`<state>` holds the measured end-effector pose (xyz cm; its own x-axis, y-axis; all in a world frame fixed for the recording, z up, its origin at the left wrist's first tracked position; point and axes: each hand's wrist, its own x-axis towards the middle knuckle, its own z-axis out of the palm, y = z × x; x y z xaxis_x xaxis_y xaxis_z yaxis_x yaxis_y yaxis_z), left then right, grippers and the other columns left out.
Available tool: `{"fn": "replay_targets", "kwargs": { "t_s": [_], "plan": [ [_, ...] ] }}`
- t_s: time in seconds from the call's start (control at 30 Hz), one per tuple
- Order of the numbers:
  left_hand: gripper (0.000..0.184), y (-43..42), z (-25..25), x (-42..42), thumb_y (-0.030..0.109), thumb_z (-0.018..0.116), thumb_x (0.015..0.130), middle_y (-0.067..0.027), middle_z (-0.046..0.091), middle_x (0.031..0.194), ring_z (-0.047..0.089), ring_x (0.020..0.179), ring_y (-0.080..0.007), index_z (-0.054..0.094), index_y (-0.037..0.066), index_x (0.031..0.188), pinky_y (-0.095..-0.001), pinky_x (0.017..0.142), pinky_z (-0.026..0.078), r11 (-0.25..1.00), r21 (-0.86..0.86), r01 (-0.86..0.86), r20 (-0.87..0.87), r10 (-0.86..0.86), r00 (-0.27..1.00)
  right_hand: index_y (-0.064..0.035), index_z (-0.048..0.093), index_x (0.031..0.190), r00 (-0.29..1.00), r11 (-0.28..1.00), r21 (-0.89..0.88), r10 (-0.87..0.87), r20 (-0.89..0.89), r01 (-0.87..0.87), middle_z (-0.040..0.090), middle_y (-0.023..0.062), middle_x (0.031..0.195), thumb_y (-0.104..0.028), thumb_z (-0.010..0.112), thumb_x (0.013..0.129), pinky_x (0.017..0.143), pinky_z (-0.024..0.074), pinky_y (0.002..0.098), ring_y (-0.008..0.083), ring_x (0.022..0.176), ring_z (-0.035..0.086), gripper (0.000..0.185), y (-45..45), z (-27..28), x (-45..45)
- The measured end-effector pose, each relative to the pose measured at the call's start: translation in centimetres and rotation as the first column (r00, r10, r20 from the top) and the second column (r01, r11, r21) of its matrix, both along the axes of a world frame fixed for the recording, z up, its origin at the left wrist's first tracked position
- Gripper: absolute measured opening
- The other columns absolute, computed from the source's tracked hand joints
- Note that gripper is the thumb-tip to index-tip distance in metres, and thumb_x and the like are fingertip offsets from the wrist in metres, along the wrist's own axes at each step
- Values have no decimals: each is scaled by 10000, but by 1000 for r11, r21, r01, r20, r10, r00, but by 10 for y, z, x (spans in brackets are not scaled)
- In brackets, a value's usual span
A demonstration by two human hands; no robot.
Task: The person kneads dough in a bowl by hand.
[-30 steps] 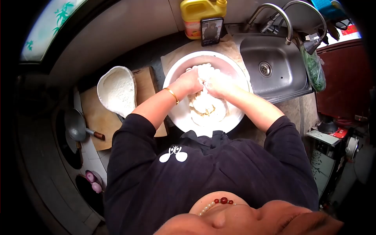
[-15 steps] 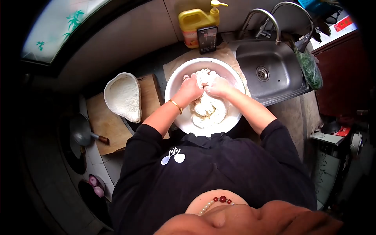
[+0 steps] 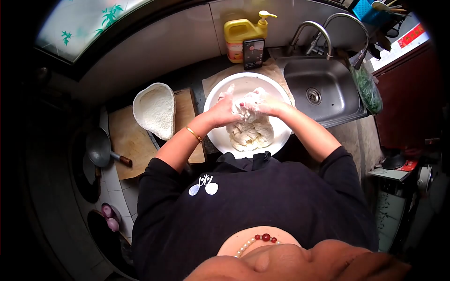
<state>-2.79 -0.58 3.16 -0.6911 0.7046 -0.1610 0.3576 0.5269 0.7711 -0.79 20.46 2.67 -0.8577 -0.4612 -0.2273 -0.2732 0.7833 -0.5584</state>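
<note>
Through the head camera I observe two bare hands over a bowl (image 3: pixel 214 136); dough (image 3: pixel 251 135) is located inside the bowl, resting on its bottom toward the operator's body. The left hand (image 3: pixel 224 110) is at the far left edge of the dough, fingers extended and set apart from the thumb, grasp released; a gold bracelet (image 3: pixel 194 135) sits on its wrist. The right hand (image 3: pixel 263 102) is at the far end of the dough, its fingers white with residue and bent over it; I cannot tell whether it grips the dough or only presses on it.

The bowl stands on a tan sheet (image 3: pixel 273 69); behind it, a phone (image 3: pixel 253 55) is propped upright in front of a yellow bottle (image 3: pixel 237 31). To the right I note a metal sink (image 3: pixel 344 93) with curved taps above it; a bag of greens (image 3: pixel 368 89) hangs at its far right corner.

To the left, a board (image 3: pixel 129 133) supports a pear-shaped dish (image 3: pixel 136 111) containing white flour (image 3: pixel 157 110); a pan (image 3: pixel 97 147) is located beside the board, its handle directed toward it.
</note>
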Motion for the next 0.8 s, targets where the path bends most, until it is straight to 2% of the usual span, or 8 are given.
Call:
{"fn": "replay_targets", "kwargs": {
  "t_s": [0.1, 0.17, 0.27, 0.4, 0.5, 0.6, 0.7, 0.8],
  "plan": [
    [728, 10, 19, 5, 260, 740, 651, -326, 589, 1056, 567, 1086, -371, 452, -97, 1217, -412, 947, 445, 944, -60, 325, 40, -323, 946, -119, 659, 1089, 993, 885, -457, -41, 110, 87, 672, 170, 1010, -465, 574, 863, 843, 476, 420, 349, 911, 615, 422, -4, -7, 27],
    [590, 15, -10, 20, 250, 717, 671, -280, 608, 1044, 566, 1064, -398, 508, -13, 1157, -546, 915, 423, 918, -331, 220, 76, -206, 976, -67, 662, 1022, 999, 995, -100, -28, 33, 31, 665, 197, 1004, -338, 614, 836, 809, 491, 442, 392, 911, 622, 332, -16, 33, 50],
    [502, 18, -13, 62, 176, 643, 737, -213, 521, 1173, 480, 1091, -450, 480, 1, 1178, -578, 885, 415, 904, -428, -25, -334, -132, 933, -47, 673, 967, 993, 997, -66, -38, -109, 31, 668, 204, 932, -171, 585, 805, 767, 517, 443, 380, 881, 641, 222, -26, -20, 67],
    [427, 26, -19, 53, 109, 599, 756, -198, 518, 1179, 486, 1094, -424, 489, 8, 1156, -589, 874, 414, 904, -416, -96, -275, -24, 961, 18, 612, 985, 995, 986, 133, -96, -15, 97, 631, 259, 952, -76, 555, 794, 759, 504, 482, 414, 879, 622, 220, -31, -38, 60],
    [403, 32, -39, 33, 162, 572, 770, -258, 535, 1143, 511, 1035, -466, 504, 7, 1136, -567, 816, 450, 905, -406, -124, -292, -1, 956, -3, 695, 857, 974, 963, 153, -209, -90, 221, 663, 201, 886, -123, 587, 787, 751, 532, 446, 351, 844, 657, 177, -33, -42, 48],
    [333, 37, -55, 4, 174, 545, 811, -264, 556, 1102, 543, 989, -479, 518, 5, 1097, -560, 799, 467, 954, -291, -71, -114, 39, 993, 10, 646, 975, 988, 935, 340, -135, 71, 103, 640, 218, 947, -142, 593, 791, 765, 523, 462, 374, 872, 639, 245, -32, -27, 21],
    [313, 50, -32, -4, 172, 592, 816, -245, 569, 1109, 566, 1007, -445, 531, 40, 1093, -532, 858, 459, 890, -409, -202, -225, 116, 967, 9, 562, 1082, 964, 920, 300, -215, -155, 253, 594, 235, 1035, -165, 591, 799, 795, 513, 464, 398, 939, 604, 333, -32, -27, 7],
    [300, 53, -37, -15, 191, 582, 828, -241, 586, 1087, 582, 1007, -444, 542, 32, 1080, -503, 860, 480, 900, -367, -234, -248, 148, 957, 0, 512, 1116, 961, 914, 302, -233, -149, 269, 563, 236, 1084, -183, 586, 808, 824, 505, 452, 406, 998, 572, 366, -29, -35, -3]
  ]
}}
